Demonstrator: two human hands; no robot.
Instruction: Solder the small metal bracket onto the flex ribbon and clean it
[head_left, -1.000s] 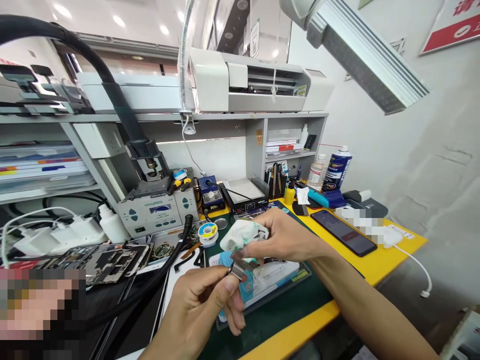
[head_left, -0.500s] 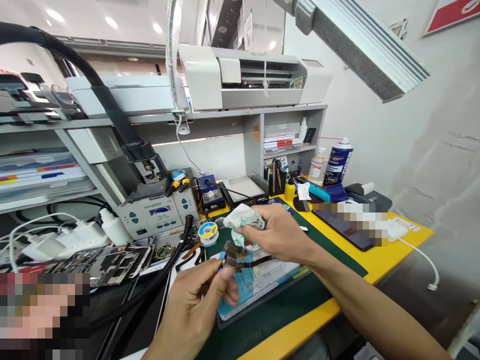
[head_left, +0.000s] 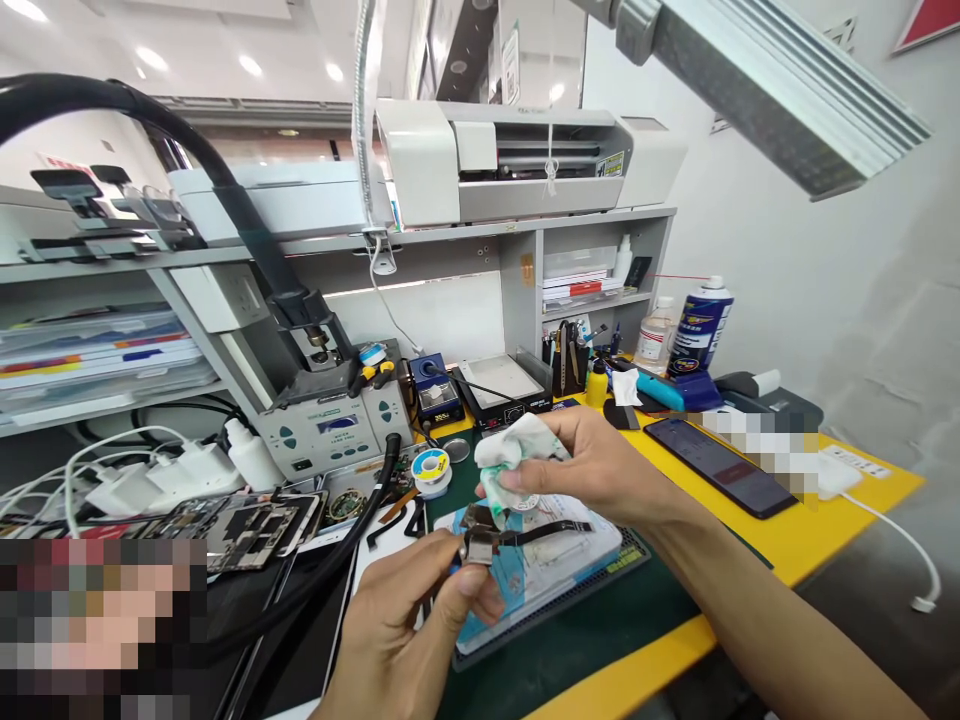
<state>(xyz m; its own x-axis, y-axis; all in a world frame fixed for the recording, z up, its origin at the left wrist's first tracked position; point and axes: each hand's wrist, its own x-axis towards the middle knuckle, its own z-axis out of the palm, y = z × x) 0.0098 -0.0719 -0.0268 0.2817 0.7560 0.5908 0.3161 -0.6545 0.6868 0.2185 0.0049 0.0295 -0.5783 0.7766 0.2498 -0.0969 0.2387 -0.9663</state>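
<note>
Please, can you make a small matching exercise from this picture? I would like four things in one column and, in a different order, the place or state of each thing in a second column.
Things:
1. White cloth with green marks
2. Small metal part with black ribbon cable
3. Dark phone
4. Blue spray can

Places or states:
A. Standing upright
B. Held in the left hand
C. Lying flat on the yellow desk
D. Held in the right hand

Right pairs: 1-D, 2-B, 3-C, 4-A
</note>
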